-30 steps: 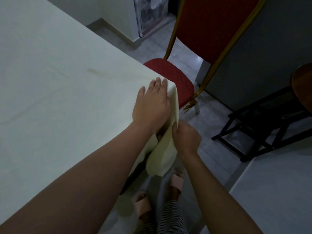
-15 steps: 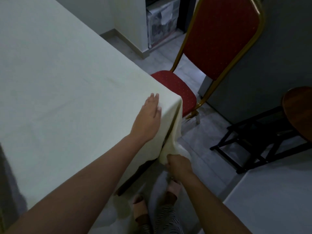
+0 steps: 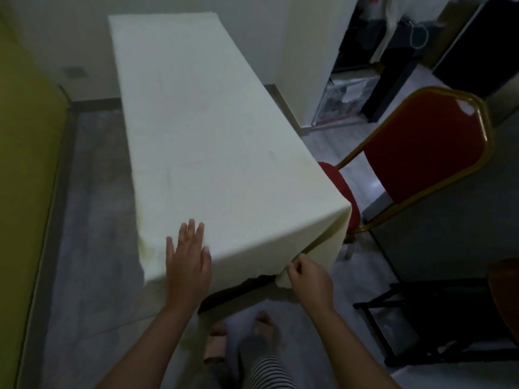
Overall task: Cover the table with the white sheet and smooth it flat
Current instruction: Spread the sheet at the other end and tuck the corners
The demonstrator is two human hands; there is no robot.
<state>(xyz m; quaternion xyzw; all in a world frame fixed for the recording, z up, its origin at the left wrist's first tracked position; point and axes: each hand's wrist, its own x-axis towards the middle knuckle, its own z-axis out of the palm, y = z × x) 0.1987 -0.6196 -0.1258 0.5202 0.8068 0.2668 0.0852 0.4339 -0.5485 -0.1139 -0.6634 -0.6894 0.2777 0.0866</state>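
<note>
Late stage of covering. The white sheet lies over the whole visible top of the long surface, from the far end to the near end, and drapes over the near edge and both long sides. Its top looks flat, with only faint crease lines; a yellowish stain marks the near left corner. The left hand rests open, fingers spread, palm down on the sheet at the near edge. The right hand is closed in a pinch on the hanging hem near the right corner, where the cloth hangs lower than the stretch between the hands; there the dark underside of the surface shows below the hem. A red chair stands just beside the right long side, its seat tucked against the drape. Judged remaining: evening the near overhang, settling the right corner, and a last smoothing pass.
</note>
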